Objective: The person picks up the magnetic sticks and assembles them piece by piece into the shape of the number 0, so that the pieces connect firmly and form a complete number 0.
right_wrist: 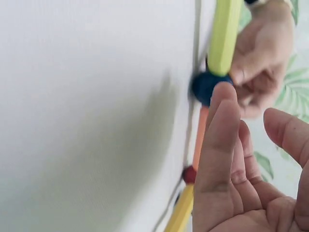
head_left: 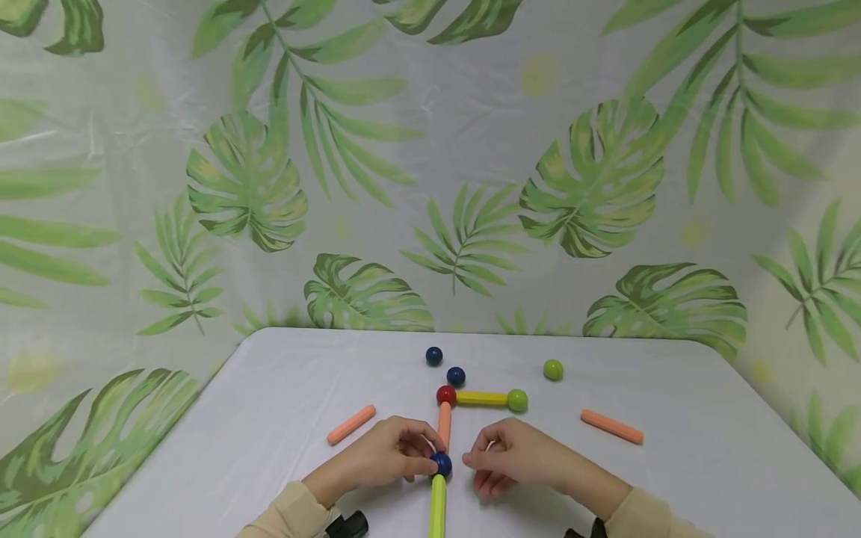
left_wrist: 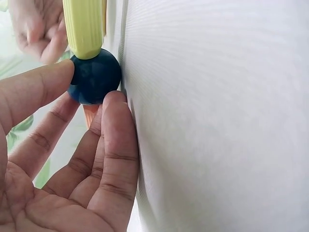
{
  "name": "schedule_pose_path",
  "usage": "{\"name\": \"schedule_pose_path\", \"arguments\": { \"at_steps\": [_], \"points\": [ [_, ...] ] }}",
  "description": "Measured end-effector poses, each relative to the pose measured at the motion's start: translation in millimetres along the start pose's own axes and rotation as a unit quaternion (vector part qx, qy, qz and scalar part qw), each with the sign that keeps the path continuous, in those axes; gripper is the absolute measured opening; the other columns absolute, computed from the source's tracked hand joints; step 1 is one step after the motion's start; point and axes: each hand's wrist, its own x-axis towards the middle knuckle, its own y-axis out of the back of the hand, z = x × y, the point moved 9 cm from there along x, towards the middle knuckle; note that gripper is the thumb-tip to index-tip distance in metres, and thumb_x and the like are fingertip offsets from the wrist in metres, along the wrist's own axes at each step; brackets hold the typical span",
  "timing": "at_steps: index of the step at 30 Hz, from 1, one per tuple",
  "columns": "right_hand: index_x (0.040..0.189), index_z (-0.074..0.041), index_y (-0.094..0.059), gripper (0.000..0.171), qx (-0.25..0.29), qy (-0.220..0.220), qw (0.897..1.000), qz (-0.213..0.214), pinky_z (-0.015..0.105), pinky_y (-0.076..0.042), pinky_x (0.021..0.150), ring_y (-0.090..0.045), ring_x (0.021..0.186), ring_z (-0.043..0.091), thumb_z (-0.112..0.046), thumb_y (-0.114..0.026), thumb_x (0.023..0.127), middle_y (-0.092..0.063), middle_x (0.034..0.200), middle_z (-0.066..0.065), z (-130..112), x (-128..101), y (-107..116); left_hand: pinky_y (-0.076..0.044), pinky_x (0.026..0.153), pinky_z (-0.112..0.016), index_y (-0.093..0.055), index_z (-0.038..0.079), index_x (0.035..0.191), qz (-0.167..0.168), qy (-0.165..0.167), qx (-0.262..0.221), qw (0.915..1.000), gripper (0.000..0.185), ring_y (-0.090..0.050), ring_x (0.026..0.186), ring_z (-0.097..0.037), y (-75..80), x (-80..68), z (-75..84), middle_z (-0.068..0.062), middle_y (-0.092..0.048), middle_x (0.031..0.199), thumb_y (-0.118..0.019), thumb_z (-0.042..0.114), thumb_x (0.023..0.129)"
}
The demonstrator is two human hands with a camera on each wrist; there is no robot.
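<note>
My left hand (head_left: 397,450) pinches a dark blue ball (head_left: 442,464) between thumb and fingers. From that ball a lime-green stick (head_left: 438,508) runs toward me, and an orange stick (head_left: 445,426) leads away to a red ball (head_left: 446,395). A yellow stick (head_left: 481,398) joins the red ball to a green ball (head_left: 517,400) on the right. Just right of the blue ball, my right hand (head_left: 514,457) hovers with loosely bent fingers and nothing in its grasp. In the right wrist view its thumb and fingers (right_wrist: 219,145) stand apart.
Behind the red ball lie two loose blue balls, a nearer ball (head_left: 456,376) and a farther ball (head_left: 433,356). One green ball (head_left: 553,369) sits at the back right. Loose orange sticks lie left (head_left: 351,425) and right (head_left: 611,427) on the white table (head_left: 706,478). A leaf-patterned curtain (head_left: 471,149) hangs behind.
</note>
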Motion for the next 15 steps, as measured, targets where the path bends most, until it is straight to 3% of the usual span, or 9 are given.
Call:
{"name": "schedule_pose_path", "arguments": {
  "at_steps": [7,15],
  "points": [
    [0.1,-0.005,-0.07,0.022,-0.048,0.048,0.995,0.079,0.033,-0.065,0.072,-0.073,0.075,0.015,-0.026,-0.074,0.103,-0.078,0.086,0.005,-18,18,41,-0.053,0.062,-0.025,-0.078,0.015,0.112,0.0,0.0,-0.011,0.9999,0.016,-0.063,0.072,-0.015,3.0,-0.5,-4.1,-0.002,-0.076,0.097,-0.081,0.012,0.096],
    [0.101,-0.008,-0.075,0.015,-0.119,0.087,0.977,0.156,0.026,-0.056,0.07,-0.064,0.076,0.013,-0.023,-0.075,0.101,-0.072,0.085,0.002,-32,45,70,-0.053,0.061,-0.025,-0.078,0.014,0.113,-0.009,-0.005,-0.027,0.9996,0.017,-0.062,0.072,-0.014,0.9,1.5,-5.5,-0.002,-0.074,0.095,-0.08,0.009,0.096]
  ]
}}
